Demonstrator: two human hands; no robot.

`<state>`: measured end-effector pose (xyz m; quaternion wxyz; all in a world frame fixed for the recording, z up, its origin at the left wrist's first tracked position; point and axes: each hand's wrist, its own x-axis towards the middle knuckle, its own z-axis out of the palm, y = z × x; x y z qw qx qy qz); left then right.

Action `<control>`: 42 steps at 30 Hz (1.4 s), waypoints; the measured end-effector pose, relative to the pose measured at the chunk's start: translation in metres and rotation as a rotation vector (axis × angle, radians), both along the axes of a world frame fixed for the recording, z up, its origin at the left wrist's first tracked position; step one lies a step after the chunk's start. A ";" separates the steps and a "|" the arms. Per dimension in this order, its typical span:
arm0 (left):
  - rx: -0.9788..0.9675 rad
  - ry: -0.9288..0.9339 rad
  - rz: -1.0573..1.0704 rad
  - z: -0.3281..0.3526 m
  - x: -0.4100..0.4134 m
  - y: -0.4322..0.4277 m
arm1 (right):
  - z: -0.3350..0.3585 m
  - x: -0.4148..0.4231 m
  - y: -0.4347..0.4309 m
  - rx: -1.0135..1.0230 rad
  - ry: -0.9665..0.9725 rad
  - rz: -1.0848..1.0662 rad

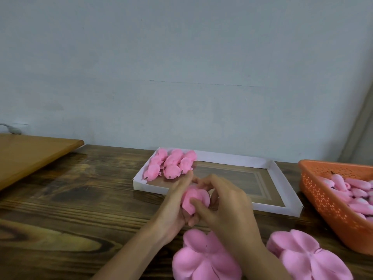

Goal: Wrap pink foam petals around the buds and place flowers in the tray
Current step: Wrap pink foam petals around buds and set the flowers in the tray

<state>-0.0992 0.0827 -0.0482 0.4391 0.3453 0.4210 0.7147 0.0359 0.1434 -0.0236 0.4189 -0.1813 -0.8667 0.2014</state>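
Tray (232, 159): finished flowers (171, 164) fill only its far-left corner.
Basket (327, 203): many buds (357, 183) await us (most work remains, we judge).
Petal stacks (203, 257): plentiful.
Hands: our left hand (177, 203) and right hand (228, 205) grip a half-wrapped flower (194, 199) just before the tray.

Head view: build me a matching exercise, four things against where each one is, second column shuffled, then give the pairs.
Things
1. finished flowers
2. buds
3. loose petal stacks
4. flower being wrapped

Places
A. held between the left hand and the right hand
B. in the orange basket, at the right
C. in the far left corner of the tray
D. flat on the table, nearest the camera

Pairs: 1-C, 2-B, 3-D, 4-A
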 end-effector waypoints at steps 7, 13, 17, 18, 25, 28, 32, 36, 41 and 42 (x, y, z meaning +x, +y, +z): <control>0.068 0.123 0.091 0.000 -0.001 -0.002 | 0.002 0.000 -0.001 -0.237 0.129 0.002; 0.166 0.202 0.217 0.004 0.001 -0.002 | 0.000 -0.001 -0.001 -0.306 0.092 0.055; 0.179 0.300 0.288 0.002 0.002 -0.002 | 0.000 -0.002 0.001 -0.279 0.119 0.027; 0.181 0.304 0.296 0.002 0.003 -0.001 | -0.001 -0.002 0.001 -0.278 0.127 0.028; 0.214 0.286 0.290 -0.001 -0.001 0.000 | -0.003 -0.005 0.007 -0.322 0.051 0.170; 0.195 0.279 0.317 -0.001 -0.004 0.000 | 0.007 -0.002 0.012 -0.483 0.035 0.370; 0.181 0.454 0.379 -0.001 -0.010 -0.002 | 0.015 0.009 0.023 -0.392 0.146 0.320; 0.171 0.690 0.393 -0.004 -0.006 -0.001 | 0.014 0.012 0.016 0.069 -0.010 0.220; 0.153 0.751 0.302 -0.004 0.004 -0.002 | 0.009 0.009 0.007 0.202 -0.106 0.174; 0.149 0.753 0.262 -0.006 0.002 -0.002 | 0.008 0.010 0.007 0.206 -0.097 0.176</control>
